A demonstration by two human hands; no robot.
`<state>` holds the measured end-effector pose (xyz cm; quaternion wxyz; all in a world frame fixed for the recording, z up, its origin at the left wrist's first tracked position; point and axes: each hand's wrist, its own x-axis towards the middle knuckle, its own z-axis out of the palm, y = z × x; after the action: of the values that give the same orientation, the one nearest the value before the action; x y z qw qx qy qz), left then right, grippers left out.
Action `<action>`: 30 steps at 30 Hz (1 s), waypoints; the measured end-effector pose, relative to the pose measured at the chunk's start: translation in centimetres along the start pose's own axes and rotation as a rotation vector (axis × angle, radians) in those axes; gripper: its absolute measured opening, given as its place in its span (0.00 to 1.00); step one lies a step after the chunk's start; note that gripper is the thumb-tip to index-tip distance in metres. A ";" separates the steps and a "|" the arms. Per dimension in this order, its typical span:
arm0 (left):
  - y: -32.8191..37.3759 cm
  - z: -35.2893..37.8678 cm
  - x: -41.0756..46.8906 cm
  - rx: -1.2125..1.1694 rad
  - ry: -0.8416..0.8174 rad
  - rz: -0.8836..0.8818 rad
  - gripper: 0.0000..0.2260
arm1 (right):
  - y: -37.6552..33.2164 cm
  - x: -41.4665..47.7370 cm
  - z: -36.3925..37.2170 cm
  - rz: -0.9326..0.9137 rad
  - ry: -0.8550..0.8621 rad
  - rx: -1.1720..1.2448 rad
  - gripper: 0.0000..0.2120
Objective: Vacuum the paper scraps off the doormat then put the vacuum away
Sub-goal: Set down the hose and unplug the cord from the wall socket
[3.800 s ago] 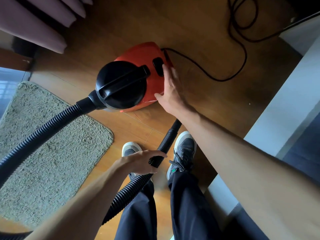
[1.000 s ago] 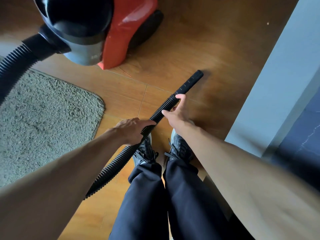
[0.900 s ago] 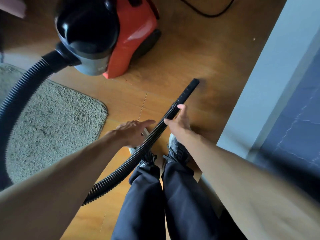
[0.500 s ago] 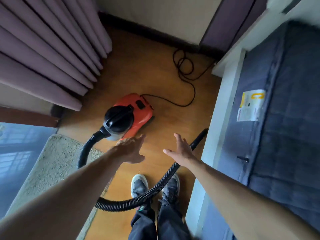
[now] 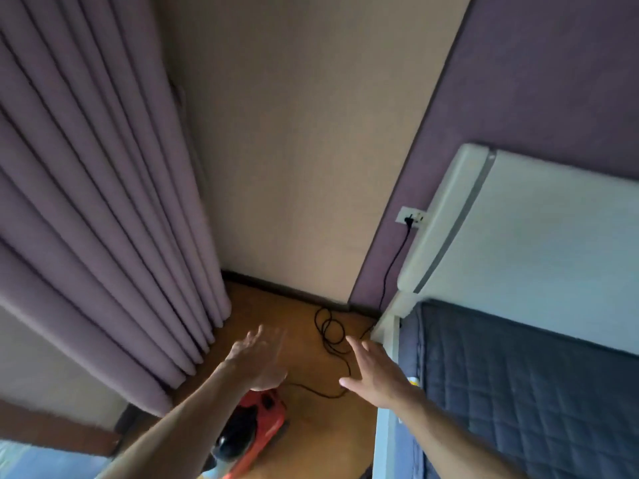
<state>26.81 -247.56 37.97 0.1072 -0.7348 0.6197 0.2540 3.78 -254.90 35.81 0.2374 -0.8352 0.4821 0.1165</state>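
Observation:
The red and black vacuum [image 5: 257, 432] stands on the wooden floor at the bottom of the view, partly behind my left forearm. Its black power cord [image 5: 330, 335] lies coiled on the floor and runs up to a wall socket [image 5: 410, 216]. My left hand [image 5: 257, 359] hovers above the vacuum, fingers spread, holding nothing. My right hand [image 5: 375, 373] is stretched out to its right, also spread and empty. The hose and the doormat are out of view.
Purple curtains [image 5: 90, 209] hang along the left. A bed with a dark quilted mattress [image 5: 525, 392] and a pale headboard [image 5: 518, 243] fills the right. A beige wall [image 5: 294, 140] closes the corner ahead.
Both hands let go of the hose about a second ago and now hang free. The view has tilted up from the floor toward the corner wall, so the hose and mat dropped out of sight.

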 end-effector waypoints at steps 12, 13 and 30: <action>3.8 -22.4 -8.4 0.129 0.356 0.094 0.34 | -5.3 -7.3 -23.6 -0.082 0.298 -0.151 0.39; 4.2 -23.4 -8.7 0.144 0.366 0.103 0.34 | -5.4 -7.9 -25.0 -0.082 0.317 -0.155 0.39; 11.9 -29.8 -3.0 0.267 0.408 0.166 0.33 | 1.1 -7.0 -35.5 -0.041 0.376 -0.230 0.36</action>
<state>22.21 -261.55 66.61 0.0548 -0.6969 0.7147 0.0245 -1.96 -268.19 68.97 0.0488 -0.8735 0.4843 0.0083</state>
